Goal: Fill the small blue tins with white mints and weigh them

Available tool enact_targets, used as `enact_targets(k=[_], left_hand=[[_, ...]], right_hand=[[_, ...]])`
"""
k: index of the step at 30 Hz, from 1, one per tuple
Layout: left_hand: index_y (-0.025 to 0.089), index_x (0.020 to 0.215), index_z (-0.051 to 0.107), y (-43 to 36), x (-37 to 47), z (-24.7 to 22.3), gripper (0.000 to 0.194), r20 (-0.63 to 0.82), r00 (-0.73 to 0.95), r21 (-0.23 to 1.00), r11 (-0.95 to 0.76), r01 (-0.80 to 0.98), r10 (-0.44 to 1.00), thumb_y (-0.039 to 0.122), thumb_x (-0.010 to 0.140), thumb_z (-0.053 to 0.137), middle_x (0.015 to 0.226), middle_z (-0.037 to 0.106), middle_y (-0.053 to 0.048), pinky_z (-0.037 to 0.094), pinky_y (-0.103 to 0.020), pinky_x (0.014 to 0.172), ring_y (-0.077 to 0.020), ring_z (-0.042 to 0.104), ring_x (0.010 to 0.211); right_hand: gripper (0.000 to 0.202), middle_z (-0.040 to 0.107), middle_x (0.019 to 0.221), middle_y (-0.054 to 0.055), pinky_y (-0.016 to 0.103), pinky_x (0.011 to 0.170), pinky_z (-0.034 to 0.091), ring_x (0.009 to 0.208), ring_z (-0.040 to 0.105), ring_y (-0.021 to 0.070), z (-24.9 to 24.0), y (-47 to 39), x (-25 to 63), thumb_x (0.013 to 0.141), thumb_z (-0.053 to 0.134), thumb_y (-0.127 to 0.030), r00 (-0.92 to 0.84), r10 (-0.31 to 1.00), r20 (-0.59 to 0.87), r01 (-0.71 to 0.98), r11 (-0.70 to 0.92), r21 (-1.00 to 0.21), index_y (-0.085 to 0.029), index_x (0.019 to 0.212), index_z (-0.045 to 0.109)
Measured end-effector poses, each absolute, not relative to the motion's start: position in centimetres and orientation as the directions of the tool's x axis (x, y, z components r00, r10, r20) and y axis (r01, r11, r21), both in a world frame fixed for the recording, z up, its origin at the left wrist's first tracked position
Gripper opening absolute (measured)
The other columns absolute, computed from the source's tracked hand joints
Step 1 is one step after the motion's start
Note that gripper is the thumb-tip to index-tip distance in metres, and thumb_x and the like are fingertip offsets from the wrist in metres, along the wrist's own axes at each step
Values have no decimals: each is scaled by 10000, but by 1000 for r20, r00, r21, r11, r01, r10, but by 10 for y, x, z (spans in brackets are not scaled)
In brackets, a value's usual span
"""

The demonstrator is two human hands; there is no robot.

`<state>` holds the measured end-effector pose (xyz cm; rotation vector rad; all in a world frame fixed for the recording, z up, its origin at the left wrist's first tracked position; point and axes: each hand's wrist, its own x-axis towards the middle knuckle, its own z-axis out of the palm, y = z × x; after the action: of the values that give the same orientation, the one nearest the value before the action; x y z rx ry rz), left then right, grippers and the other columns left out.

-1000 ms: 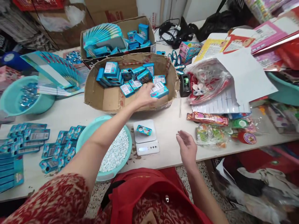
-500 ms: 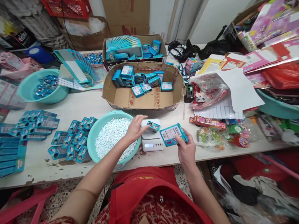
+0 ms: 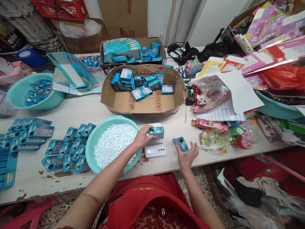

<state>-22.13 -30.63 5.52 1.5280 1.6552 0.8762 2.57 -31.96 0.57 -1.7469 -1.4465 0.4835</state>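
Observation:
My left hand grips the end of a small blue box with a round hole in its top, right over the small white scale. To the right, another blue box stands upright on the table with its holed end up. My right hand is around this box, thumb near its left side and the other fingers spread apart from it. A turquoise basin full of small white candy-like pieces sits left of the scale. Several similar boxes stand left of the basin.
Behind the scale is an open cardboard box with blue boxes inside. A basin of shiny blue pieces stands at the far left. Wrapped packets, a red carton and a white sheet lie on the right.
My right hand has lowered its box to the table, stood it upright and spread its fingers. My left hand has closed on the box at the scale. The view has shifted slightly.

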Motion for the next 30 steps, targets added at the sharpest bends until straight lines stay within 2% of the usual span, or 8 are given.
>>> enact_targets(k=[3, 6, 9, 11, 15, 20, 28, 30], left_hand=[[218, 983, 623, -333, -220, 72, 325, -85, -30, 952, 90, 294, 996, 298, 685, 724, 933, 588, -15, 418, -304, 831, -196, 544, 916], [214, 1004, 637, -358, -213, 85, 383, -240, -127, 967, 225, -122, 962, 423, 694, 714, 928, 611, -27, 439, -303, 801, -188, 561, 872], [169, 1043, 629, -370, -213, 98, 515, -445, -261, 732, 179, -658, 857, 604, 783, 546, 957, 635, -78, 475, -321, 777, -198, 603, 858], [127, 981, 647, -370, -218, 104, 565, -516, -290, 560, 61, -826, 806, 637, 809, 476, 928, 647, -108, 489, -332, 784, -216, 622, 868], [111, 714, 632, -366, -233, 97, 441, -660, -319, 401, -40, -915, 680, 524, 833, 531, 681, 609, -71, 490, -272, 669, -162, 611, 685], [126, 680, 601, -370, -243, 84, 346, -696, -295, 301, -107, -948, 654, 438, 827, 570, 639, 565, -39, 481, -267, 634, -147, 592, 634], [139, 768, 619, -379, -237, 88, 151, -597, -416, 464, -129, -877, 685, 244, 692, 696, 724, 602, -27, 477, -281, 718, -151, 613, 736], [152, 830, 621, -381, -238, 87, 213, -541, -454, 537, -125, -834, 708, 167, 635, 706, 775, 629, -31, 474, -299, 777, -174, 634, 822]], right_hand=[[820, 422, 1345, 207, 533, 1021, 327, 1270, 374, 343, 47, -324, 2, 641, 724, -559, 22, 979, 205, 613, 149, -776, -133, 1276, 429], [521, 639, 1032, 89, 407, 833, 487, 950, 596, 256, 88, -325, -32, 720, 678, -521, -392, 913, -111, 458, 89, -884, -177, 1092, 559], [340, 648, 876, 37, 317, 720, 491, 794, 597, 197, 115, -326, -61, 770, 657, -468, -540, 830, -138, 435, 136, -890, -193, 963, 603], [320, 636, 897, 42, 310, 730, 471, 822, 588, 202, 120, -326, -74, 770, 672, -441, -567, 823, -45, 465, 275, -841, -206, 979, 609], [312, 622, 882, 53, 326, 708, 458, 827, 593, 224, 108, -327, -90, 800, 635, -439, -616, 787, -40, 551, 394, -735, -208, 1009, 603], [307, 613, 888, 44, 321, 723, 455, 841, 589, 217, 102, -332, -99, 814, 625, -423, -644, 764, -29, 541, 429, -723, -212, 1035, 588], [315, 622, 892, 36, 329, 747, 459, 836, 588, 215, 90, -336, -104, 766, 665, -421, -577, 813, -74, 517, 294, -804, -219, 1001, 609], [319, 631, 904, 35, 331, 764, 456, 843, 586, 214, 88, -338, -105, 745, 684, -416, -559, 826, -72, 480, 251, -840, -220, 988, 618]])
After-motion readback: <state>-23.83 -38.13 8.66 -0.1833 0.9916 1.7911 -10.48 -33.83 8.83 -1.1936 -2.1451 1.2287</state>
